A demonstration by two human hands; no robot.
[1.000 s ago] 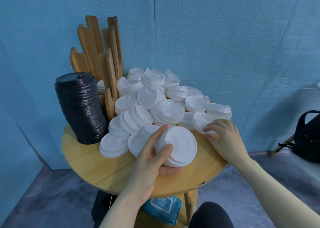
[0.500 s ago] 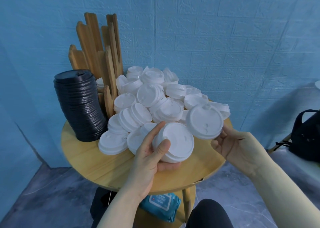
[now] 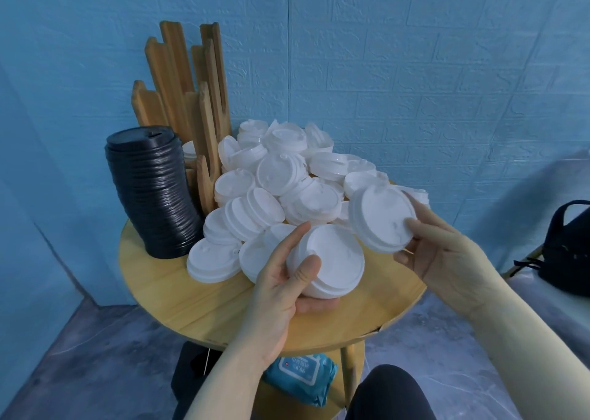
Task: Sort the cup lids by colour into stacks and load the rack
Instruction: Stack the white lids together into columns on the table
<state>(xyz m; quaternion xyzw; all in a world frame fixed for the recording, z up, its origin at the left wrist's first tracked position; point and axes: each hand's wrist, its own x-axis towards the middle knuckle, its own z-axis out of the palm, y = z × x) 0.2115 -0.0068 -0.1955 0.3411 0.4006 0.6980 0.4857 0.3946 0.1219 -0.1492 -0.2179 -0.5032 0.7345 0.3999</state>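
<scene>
My left hand (image 3: pixel 284 287) grips a short stack of white lids (image 3: pixel 332 260) over the front of the round wooden table (image 3: pixel 204 308). My right hand (image 3: pixel 443 250) pinches a single white lid (image 3: pixel 380 220), tilted, just right of and above that stack. A loose heap of white lids (image 3: pixel 287 177) covers the middle and back of the table. A tall stack of black lids (image 3: pixel 153 193) stands at the left. Behind it rises the wooden rack (image 3: pixel 188 100), its upright slats tall and bare; one white lid (image 3: pixel 189 148) shows low between them.
A blue packet of wipes (image 3: pixel 300 378) lies on the shelf under the table. A dark bag (image 3: pixel 565 247) sits on a seat at the right. The blue wall is close behind the table. My dark-clad knee (image 3: pixel 389 394) is below the table's front edge.
My right hand lifted one white lid off the heap's right side and brought it toward the stack in my left hand. The left hand has barely moved.
</scene>
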